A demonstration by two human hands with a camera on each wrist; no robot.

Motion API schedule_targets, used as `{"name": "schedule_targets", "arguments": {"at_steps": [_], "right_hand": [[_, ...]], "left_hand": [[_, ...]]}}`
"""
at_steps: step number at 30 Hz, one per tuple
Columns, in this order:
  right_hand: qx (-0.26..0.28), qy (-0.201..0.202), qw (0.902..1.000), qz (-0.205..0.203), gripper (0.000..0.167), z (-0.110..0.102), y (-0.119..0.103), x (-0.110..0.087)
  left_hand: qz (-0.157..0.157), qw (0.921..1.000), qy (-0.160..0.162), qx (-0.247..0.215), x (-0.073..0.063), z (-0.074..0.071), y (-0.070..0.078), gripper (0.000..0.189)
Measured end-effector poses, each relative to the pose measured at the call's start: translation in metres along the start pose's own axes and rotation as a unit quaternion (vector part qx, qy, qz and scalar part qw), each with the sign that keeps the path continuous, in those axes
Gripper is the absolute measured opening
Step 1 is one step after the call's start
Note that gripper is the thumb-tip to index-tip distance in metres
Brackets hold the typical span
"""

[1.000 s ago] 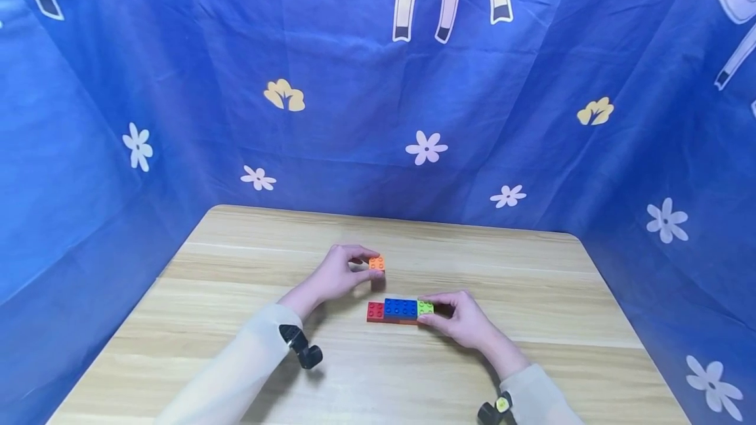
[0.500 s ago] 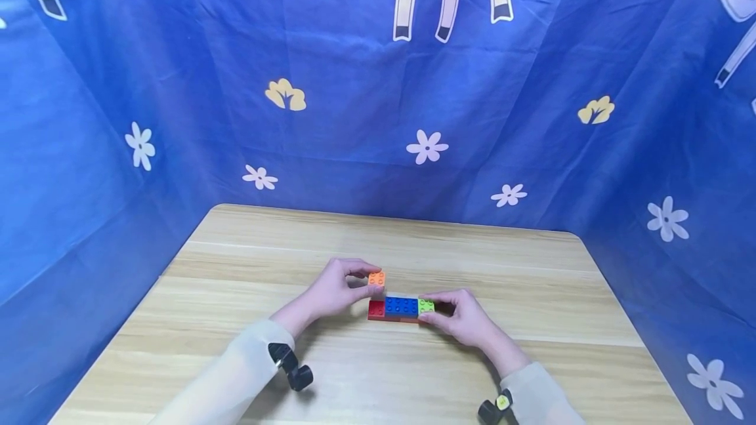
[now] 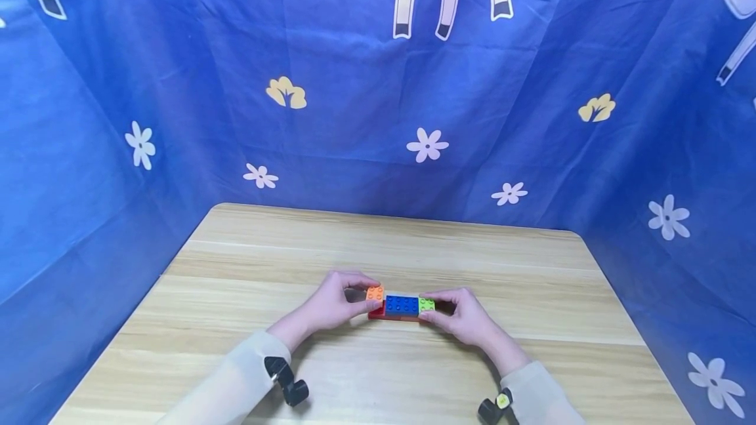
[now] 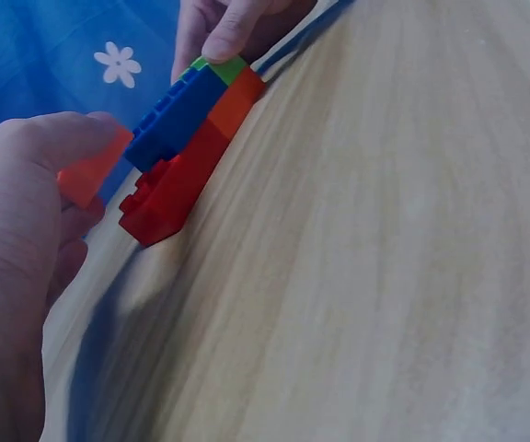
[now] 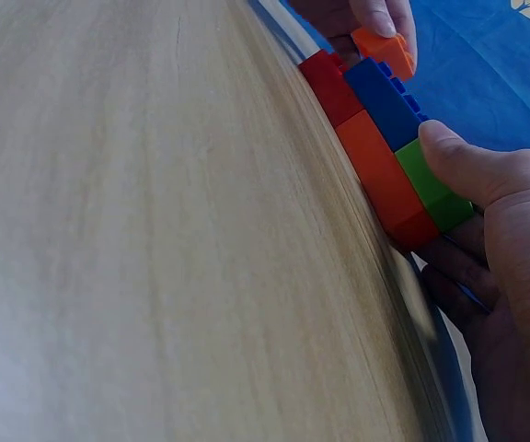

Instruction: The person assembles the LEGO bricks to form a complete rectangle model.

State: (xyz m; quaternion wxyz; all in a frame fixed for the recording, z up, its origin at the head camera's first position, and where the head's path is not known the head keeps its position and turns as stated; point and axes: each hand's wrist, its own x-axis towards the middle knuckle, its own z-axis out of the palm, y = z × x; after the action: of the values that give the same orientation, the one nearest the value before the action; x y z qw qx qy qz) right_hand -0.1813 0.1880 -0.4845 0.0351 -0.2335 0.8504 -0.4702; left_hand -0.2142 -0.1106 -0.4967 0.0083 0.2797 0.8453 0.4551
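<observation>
My left hand (image 3: 332, 302) pinches a small orange building brick (image 3: 375, 293) between thumb and fingers. It holds the brick just above the bare studs at the left end of a two-layer brick row. The bottom layer shows a red brick (image 4: 166, 204) at the left and an orange-red brick (image 5: 381, 175) at the right. On top sit a long blue brick (image 3: 402, 305) and, at the right end, a lime green brick (image 3: 426, 305). My right hand (image 3: 466, 317) grips that green end, thumb on the near side. The right fingers behind it are partly hidden.
The row lies on a light wood-grain table (image 3: 378, 372). A blue cloth (image 3: 354, 117) with flower and animal prints hangs along the back and both sides. Black wrist cameras (image 3: 287, 382) sit on both sleeves.
My left hand has brought the orange brick nearer to me, from behind the row to over its red left end. The right hand stays on the green end.
</observation>
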Motion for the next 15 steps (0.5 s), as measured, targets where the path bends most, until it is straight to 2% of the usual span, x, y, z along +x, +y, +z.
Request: {"name": "schedule_targets", "arguments": {"at_steps": [11,15], "right_hand": [[0.001,0.002,1.0000,0.004,0.034,0.000,0.001,0.000],[-0.008,0.007,0.9999,0.003,0.035,0.003,0.016,0.003]], "left_hand": [[0.010,0.9999,0.001,0.006,-0.003,0.008,-0.001,0.040],[0.009,0.9999,-0.001,0.008,-0.002,0.010,-0.003,0.043]]}}
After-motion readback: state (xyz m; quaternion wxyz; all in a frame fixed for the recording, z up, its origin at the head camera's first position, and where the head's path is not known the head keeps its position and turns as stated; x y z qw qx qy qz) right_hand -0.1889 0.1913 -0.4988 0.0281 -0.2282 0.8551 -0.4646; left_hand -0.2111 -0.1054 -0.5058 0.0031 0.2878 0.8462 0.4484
